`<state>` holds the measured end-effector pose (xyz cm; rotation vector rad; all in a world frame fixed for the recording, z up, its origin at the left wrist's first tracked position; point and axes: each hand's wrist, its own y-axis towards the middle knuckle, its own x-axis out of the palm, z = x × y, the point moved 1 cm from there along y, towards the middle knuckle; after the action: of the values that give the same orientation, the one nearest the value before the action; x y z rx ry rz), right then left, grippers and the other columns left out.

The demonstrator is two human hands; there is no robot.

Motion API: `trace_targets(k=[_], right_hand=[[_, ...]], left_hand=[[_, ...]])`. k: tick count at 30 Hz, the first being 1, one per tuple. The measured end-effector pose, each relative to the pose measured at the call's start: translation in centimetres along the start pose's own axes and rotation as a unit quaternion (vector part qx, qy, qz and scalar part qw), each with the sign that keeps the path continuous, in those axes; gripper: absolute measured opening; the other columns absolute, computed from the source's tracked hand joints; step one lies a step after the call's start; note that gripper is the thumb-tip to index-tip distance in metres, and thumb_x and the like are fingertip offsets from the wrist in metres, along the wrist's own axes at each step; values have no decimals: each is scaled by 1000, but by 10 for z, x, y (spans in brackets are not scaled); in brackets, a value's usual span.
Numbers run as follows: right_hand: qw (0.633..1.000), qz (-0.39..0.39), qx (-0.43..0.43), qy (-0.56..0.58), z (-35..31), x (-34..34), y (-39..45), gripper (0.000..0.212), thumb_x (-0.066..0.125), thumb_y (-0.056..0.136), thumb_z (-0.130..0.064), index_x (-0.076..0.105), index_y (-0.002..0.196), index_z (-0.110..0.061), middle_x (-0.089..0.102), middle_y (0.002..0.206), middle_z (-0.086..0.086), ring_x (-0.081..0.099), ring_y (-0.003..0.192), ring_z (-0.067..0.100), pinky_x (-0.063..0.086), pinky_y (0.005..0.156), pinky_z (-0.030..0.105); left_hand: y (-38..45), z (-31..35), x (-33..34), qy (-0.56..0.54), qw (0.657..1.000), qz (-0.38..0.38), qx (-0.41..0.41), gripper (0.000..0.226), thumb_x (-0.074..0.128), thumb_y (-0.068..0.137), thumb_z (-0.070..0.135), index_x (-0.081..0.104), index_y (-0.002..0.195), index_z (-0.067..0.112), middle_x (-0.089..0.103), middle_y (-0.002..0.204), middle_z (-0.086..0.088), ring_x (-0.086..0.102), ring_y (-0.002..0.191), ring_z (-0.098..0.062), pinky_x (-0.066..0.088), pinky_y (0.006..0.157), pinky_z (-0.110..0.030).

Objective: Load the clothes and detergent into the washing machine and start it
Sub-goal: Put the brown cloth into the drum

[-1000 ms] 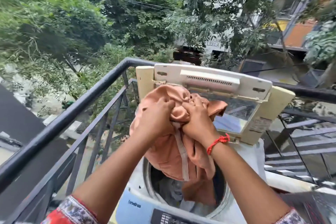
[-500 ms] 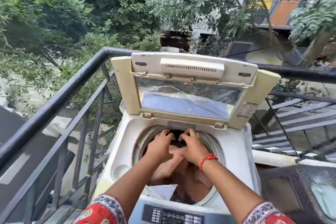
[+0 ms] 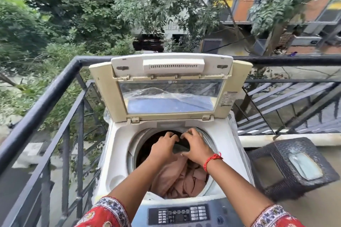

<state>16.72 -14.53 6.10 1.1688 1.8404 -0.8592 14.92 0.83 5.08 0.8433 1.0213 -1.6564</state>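
A white top-loading washing machine (image 3: 118, 155) stands in front of me with its lid (image 3: 103, 94) raised upright. Peach clothes (image 3: 184, 180) lie heaped in the drum. My left hand (image 3: 163, 146) and my right hand (image 3: 196, 146) are both over the far side of the drum, side by side. Their fingers curl over a dark grey-green cloth (image 3: 180, 149) that shows between them. The control panel (image 3: 179, 214) runs along the near edge. No detergent is visible.
A black metal balcony railing (image 3: 46, 96) runs close along the left and behind the machine. A dark wicker stool (image 3: 273, 155) with a pale object on top stands at the right. Trees and buildings lie beyond the rail.
Both hands brought the peach garment down from in front of the lid into the drum. They have since shifted to the far rim, onto a dark cloth.
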Motion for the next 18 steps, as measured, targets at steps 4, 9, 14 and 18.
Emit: trace_targets(k=[4,9,14,18], right_hand=[[998,36,56,12,18,-6,-34,58,79,69,-29,55,122,-23,42,128,5,41,121,27,39,103,35],[985,89,149,10,55,-14,-94,66,84,66,-28,54,124,-22,42,128,5,45,116,30,43,100,38],[954,165,251,15,93,-30,-180,66,85,65,-30,55,124,-24,44,126,3,45,116,26,42,101,36],[921,203,331,20,125,-40,-260,66,86,62,-31,57,121,-22,47,122,4,50,108,29,42,99,34]], left_hand=[[5,27,18,11,997,-14,75,49,66,76,41,50,119,23,46,124,-2,55,108,-30,53,81,-44],[4,80,45,17,982,-57,180,61,74,70,41,48,123,23,47,124,-3,55,108,-28,53,80,-43],[-11,159,77,40,947,-96,304,66,72,73,43,43,131,28,43,135,-1,53,115,-31,52,86,-44],[-34,228,105,79,914,-127,378,69,73,70,41,42,129,28,46,129,-3,54,112,-32,53,82,-47]])
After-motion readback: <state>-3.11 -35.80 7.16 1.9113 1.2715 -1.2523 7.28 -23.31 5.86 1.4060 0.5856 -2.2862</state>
